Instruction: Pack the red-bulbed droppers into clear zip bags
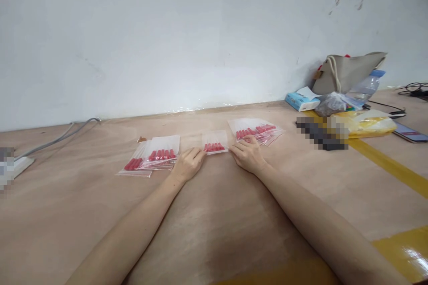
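A small clear zip bag point(214, 138) with several red tube-like pieces inside lies flat on the wooden table between my hands. My left hand point(190, 163) is closed, its fingertips pinching the bag's lower left corner. At the lower right corner, the curled fingers of my right hand point(248, 153) grip the bag's edge. Beside my left hand lies a stack of similar bags point(162, 154), overlapping one another, red pieces in them. Another fanned pile of bags point(256, 129) rests just behind my right hand, which partly covers it.
At the back right are a blue tissue pack point(302, 99), a grey cloth bag point(347, 73), a yellow plastic package point(364, 124) and a phone point(410, 132). A grey cable point(60, 136) runs along the left. Yellow tape point(388, 164) crosses the table at right; a white wall stands behind.
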### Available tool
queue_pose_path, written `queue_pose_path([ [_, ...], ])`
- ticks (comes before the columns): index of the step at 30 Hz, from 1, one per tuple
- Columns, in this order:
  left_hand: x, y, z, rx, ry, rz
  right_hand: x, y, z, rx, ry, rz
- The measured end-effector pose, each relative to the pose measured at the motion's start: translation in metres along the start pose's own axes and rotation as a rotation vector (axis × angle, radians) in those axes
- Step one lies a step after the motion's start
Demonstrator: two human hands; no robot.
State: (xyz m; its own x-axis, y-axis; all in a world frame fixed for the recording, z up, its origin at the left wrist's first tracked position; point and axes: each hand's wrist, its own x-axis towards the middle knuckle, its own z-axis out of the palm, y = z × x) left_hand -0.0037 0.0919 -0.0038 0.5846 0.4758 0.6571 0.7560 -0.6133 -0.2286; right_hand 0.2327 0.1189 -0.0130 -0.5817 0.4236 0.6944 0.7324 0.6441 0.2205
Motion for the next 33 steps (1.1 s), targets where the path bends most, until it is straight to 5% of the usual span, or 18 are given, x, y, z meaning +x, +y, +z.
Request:
queue_pose_path([
  [8, 0.002, 0.006, -0.002, 0.011, 0.006, -0.001, 0.008, -0.009, -0.011, 0.077, 0.009, -0.011],
  [22, 0.004, 0.014, 0.000, -0.020, -0.022, 0.045, 0.020, -0.035, 0.000, 0.092, 0.004, -0.122],
  [33, -0.001, 0.012, -0.004, -0.048, -0.022, 0.019, 0.001, -0.001, -0.012, -0.039, -0.004, -0.022],
])
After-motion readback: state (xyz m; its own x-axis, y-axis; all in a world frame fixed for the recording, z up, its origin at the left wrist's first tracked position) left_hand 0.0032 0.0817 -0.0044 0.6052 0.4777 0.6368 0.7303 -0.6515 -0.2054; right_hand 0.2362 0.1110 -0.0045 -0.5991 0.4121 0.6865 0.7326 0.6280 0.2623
